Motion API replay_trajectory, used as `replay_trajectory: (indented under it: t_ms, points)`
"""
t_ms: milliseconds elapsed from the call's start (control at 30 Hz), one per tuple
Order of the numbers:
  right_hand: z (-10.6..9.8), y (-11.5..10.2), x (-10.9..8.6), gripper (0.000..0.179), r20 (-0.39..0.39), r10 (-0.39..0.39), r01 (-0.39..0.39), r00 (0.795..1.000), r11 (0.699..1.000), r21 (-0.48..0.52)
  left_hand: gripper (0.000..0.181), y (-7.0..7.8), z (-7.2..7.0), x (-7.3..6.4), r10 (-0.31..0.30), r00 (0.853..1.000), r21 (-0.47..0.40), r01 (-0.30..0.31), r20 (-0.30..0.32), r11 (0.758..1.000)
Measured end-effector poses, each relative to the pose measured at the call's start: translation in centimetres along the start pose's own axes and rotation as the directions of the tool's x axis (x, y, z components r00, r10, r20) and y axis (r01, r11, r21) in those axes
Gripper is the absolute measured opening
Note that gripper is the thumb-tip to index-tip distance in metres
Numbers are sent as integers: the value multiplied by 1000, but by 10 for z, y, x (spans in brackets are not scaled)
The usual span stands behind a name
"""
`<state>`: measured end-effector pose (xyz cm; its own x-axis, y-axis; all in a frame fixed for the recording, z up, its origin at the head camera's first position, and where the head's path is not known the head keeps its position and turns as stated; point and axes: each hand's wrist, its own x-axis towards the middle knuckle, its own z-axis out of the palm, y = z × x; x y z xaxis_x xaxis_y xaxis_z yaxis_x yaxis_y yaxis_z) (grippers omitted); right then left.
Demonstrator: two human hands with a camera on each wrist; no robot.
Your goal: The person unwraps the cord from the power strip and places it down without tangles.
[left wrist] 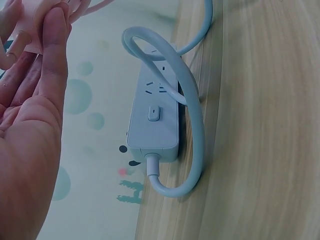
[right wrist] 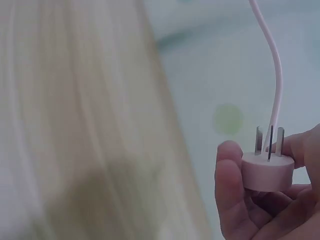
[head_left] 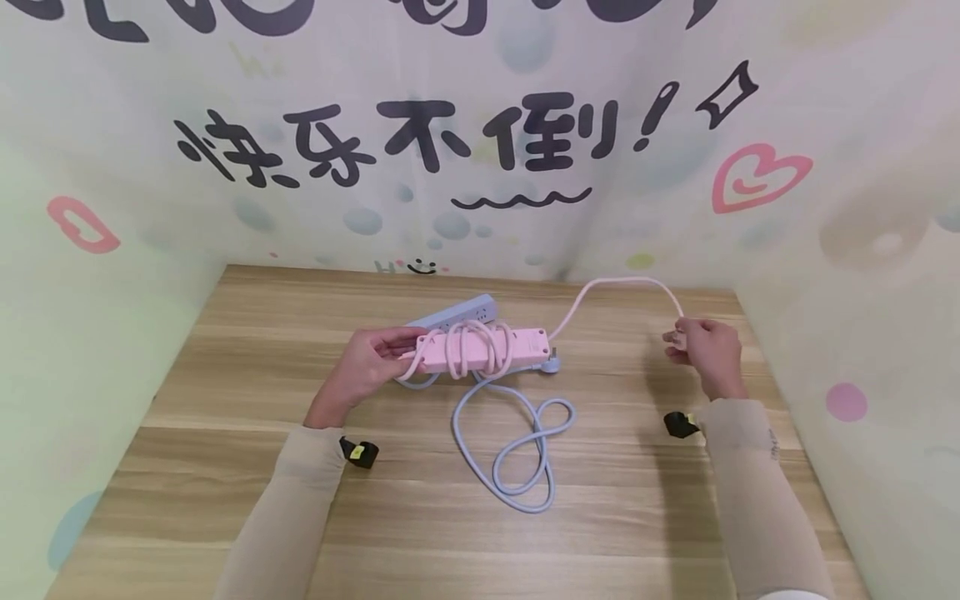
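My left hand (head_left: 367, 362) grips one end of a pink power strip (head_left: 531, 343), raised above the table. Several turns of its pink cord (head_left: 491, 354) are wound round the strip's middle. From the strip's right end the cord arcs over to my right hand (head_left: 708, 346). There the fingers pinch a pink three-prong plug (right wrist: 267, 172), its metal prongs pointing up along the cord in the right wrist view. Behind and below the pink strip lies a blue power strip (left wrist: 155, 127), with sockets and a switch showing in the left wrist view.
The blue cord (head_left: 542, 437) lies in loose loops on the wooden table (head_left: 615, 517), in front of the strips. Its blue plug (head_left: 551, 364) sits near the pink strip's right end. A printed white backdrop (head_left: 315, 225) rises along the table's back and sides.
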<state>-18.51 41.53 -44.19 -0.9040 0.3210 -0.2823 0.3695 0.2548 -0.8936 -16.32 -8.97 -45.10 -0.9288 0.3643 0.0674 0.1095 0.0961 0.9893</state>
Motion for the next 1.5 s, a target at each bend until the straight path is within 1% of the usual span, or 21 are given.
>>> replay_trajectory:
  t_ms: [67,133,233,267,300,400,467,567,667,733,800,867,967,1033,1133,1233,1300,1333,1400,1500]
  points:
    - [0,-12,-4,32,28,-3,0,1000,995,99,43,-1,1,0,-1,1000,5,1,5,1000]
    - [-1,-23,-8,23,44,-15,7,999,982,191,43,0,2,0,-2,1000,5,2,9,1000]
    - [-2,-39,-14,18,49,-39,25,998,964,263,43,0,2,-1,1,1000,12,-1,13,1000]
    - [-3,-44,-15,18,41,-50,37,998,963,268,42,1,2,-1,0,1000,11,0,12,1000]
    - [-3,-48,-16,18,28,-58,50,998,966,253,43,1,1,-2,-2,1000,7,2,8,1000]
    - [-5,-59,-16,20,4,-59,58,998,986,157,45,1,0,-4,-12,1000,-8,12,-6,1000]
    - [-6,-63,-13,22,-5,-42,42,999,996,74,46,2,0,-6,-22,1000,-26,21,-2,999]
    - [-7,-66,-9,25,-14,-19,19,1000,1000,1,46,3,2,-7,-35,999,-56,36,25,998]
    - [-8,-71,-5,28,-31,-28,27,999,999,-32,46,4,5,-7,-35,997,-81,40,66,996]
    - [-9,-78,-5,26,-49,-38,37,998,999,-19,45,4,6,-7,-30,996,-82,37,83,996]
    - [-11,-87,-6,22,-64,-36,38,997,999,30,44,4,8,-7,-31,995,-74,38,94,997]
    - [-14,-99,-10,19,-85,-36,46,996,993,112,44,4,9,-6,-48,994,-66,54,94,996]
    - [-21,-117,-19,17,-114,-59,85,992,968,235,44,2,8,-5,-79,993,-63,84,85,994]
    - [-25,-127,-27,17,-127,-85,121,988,945,305,45,1,8,-3,-95,993,-61,99,69,993]
    - [-31,-139,-38,15,-139,-113,162,984,895,415,44,0,6,-1,-84,996,-19,84,29,996]
    - [-37,-146,-47,14,-161,-131,196,978,843,502,43,-1,4,1,-68,997,48,69,-30,996]
    - [-42,-146,-52,14,-168,-144,212,975,823,526,42,-2,2,2,-67,995,73,72,-78,995]
    - [-44,-145,-54,14,-167,-152,218,974,823,525,42,-2,1,3,-69,992,64,76,-102,995]
    - [-48,-140,-58,15,-153,-169,224,974,834,505,42,-4,0,4,-76,985,47,84,-152,995]
    - [-58,-125,-63,17,-114,-188,219,976,866,449,42,-7,-1,6,-79,971,-2,80,-226,997]
